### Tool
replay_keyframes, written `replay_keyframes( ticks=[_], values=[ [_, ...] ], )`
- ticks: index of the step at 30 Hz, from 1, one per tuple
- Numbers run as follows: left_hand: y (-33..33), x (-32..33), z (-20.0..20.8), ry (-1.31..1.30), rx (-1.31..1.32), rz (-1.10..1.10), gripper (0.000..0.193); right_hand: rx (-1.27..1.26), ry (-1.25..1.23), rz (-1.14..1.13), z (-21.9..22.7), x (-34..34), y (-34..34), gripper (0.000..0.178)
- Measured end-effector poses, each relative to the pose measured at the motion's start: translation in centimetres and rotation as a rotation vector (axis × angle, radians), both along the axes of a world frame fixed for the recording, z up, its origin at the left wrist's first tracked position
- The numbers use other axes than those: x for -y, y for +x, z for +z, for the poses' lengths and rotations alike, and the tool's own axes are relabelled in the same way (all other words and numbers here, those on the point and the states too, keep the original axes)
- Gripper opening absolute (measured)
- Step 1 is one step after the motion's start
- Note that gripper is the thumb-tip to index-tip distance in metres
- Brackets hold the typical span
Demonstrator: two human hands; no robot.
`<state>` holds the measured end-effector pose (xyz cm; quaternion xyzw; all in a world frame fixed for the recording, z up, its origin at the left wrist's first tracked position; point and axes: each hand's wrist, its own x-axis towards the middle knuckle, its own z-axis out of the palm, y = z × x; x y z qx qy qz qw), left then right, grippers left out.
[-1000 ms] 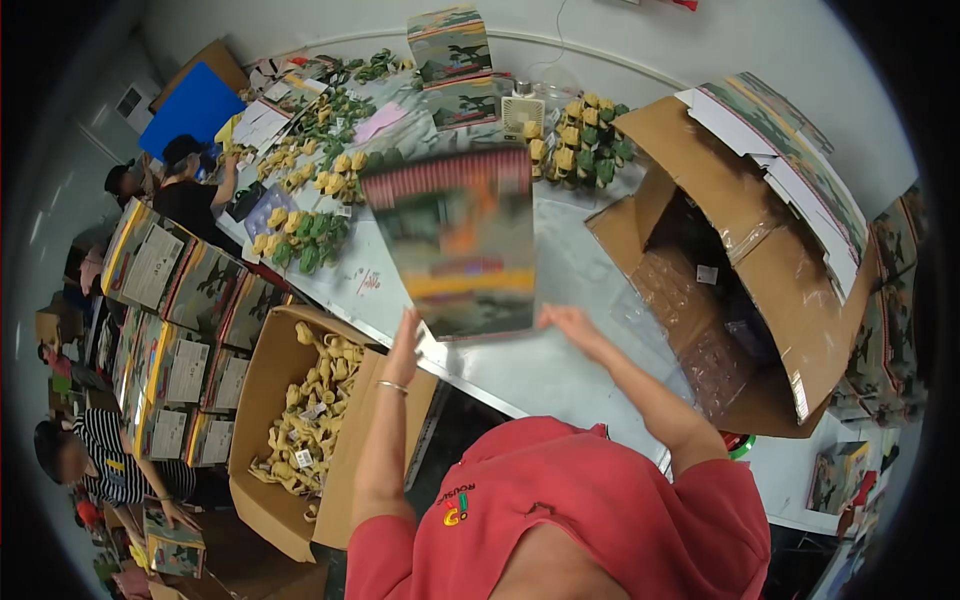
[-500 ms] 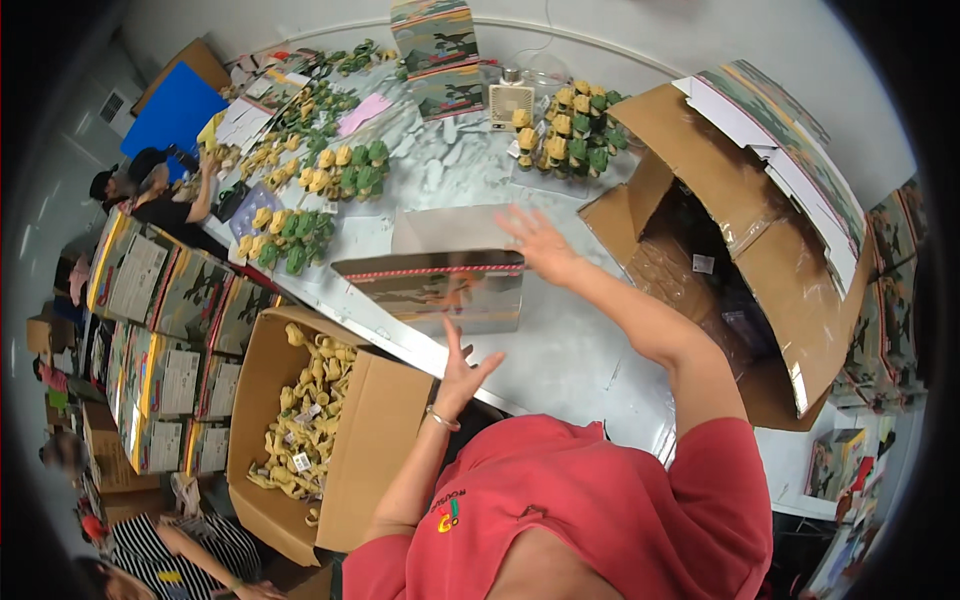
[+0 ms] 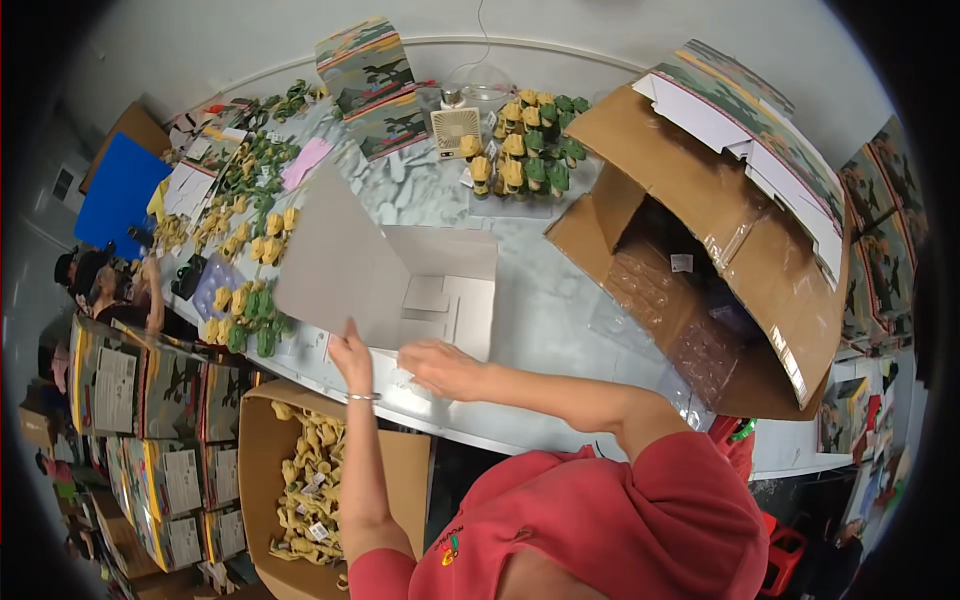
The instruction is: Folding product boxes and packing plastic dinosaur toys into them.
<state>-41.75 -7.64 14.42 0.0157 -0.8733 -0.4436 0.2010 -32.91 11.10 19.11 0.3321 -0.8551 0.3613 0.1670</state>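
One cardboard box (image 3: 455, 252), smooth pale inside, lid (image 3: 340, 265) raised; right fingers (image 3: 416, 364) curled together; left fingers (image 3: 346, 347): cannot tell.

Workplace: a packing workshop or factory room, stocked with toy figures and cartons in bulk. Evidence, itemised: one long tabletop (image 3: 540, 305), pale and marbled, beside a white wall (image 3: 560, 25); yellow and green toy figures (image 3: 535, 174), alike in form, ranked in clusters; one deep brown carton (image 3: 258, 450), holding a heap of loose yellow figures (image 3: 308, 480); camouflage-printed boxes (image 3: 175, 390), matching, stacked in tiers at left; one open box (image 3: 470, 245), white inside, on the tabletop; one large brown carton (image 3: 690, 190), gaping, at right, with printed card pieces (image 3: 760, 130) on top; co-workers (image 3: 155, 300), at far left, along the tabletop.
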Motion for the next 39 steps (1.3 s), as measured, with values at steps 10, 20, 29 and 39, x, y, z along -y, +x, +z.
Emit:
replay_keyframes(
  ticks=[10, 20, 29, 39],
  values=[
    [-10.4, 11.2, 0.8, 0.13, 0.24, -0.063, 0.044, 0.443, -0.357, -0.666, -14.4, -19.2, -14.7, 0.019],
    [-4.7, 7.1, 0.5, 0.423, 0.269, 0.207, 0.068, 0.29, 0.467, -0.965, -23.9, -21.3, -24.3, 0.042],
    [-2.2, 8.6, -1.1, 0.419, 0.436, -0.026, 0.064, 0.41, 0.448, -0.858, -23.7, -19.7, -22.6, 0.043],
    [-2.9, 14.0, -0.3, 0.46, 0.494, 0.059, 0.059, 0.21, 0.591, -0.677, -22.7, -25.5, -26.0, 0.026]
  ],
)
